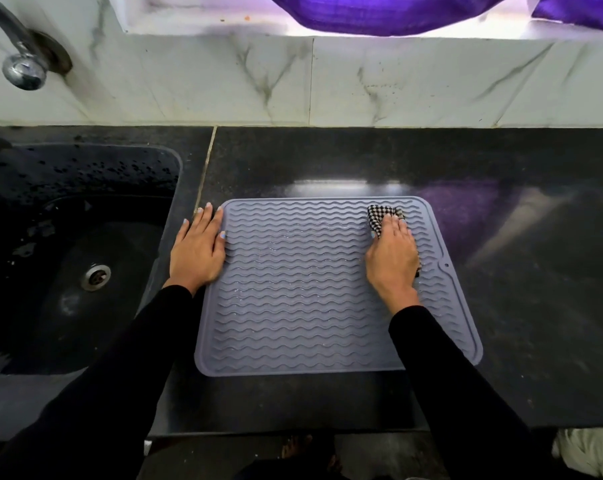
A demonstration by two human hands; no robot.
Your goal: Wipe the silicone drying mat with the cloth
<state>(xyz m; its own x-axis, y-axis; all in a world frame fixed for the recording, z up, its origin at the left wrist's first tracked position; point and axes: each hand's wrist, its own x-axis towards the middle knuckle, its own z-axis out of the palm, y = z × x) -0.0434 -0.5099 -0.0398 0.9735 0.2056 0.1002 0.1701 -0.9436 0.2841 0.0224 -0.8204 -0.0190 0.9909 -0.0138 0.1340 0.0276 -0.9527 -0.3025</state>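
A grey silicone drying mat (293,299) with wavy ridges lies flat on the black countertop (501,306); its surface glistens with wet streaks. My right hand (393,258) presses a black-and-white checked cloth (383,216) onto the mat near its far right corner; most of the cloth is hidden under the palm. My left hand (198,251) lies flat with fingers spread on the counter, its thumb side touching the mat's left edge.
A black sink (68,254) with a metal drain (95,277) sits left of the mat, wet with droplets. A chrome tap (24,69) juts from the marble wall (362,84). Purple fabric (379,12) hangs at the window above.
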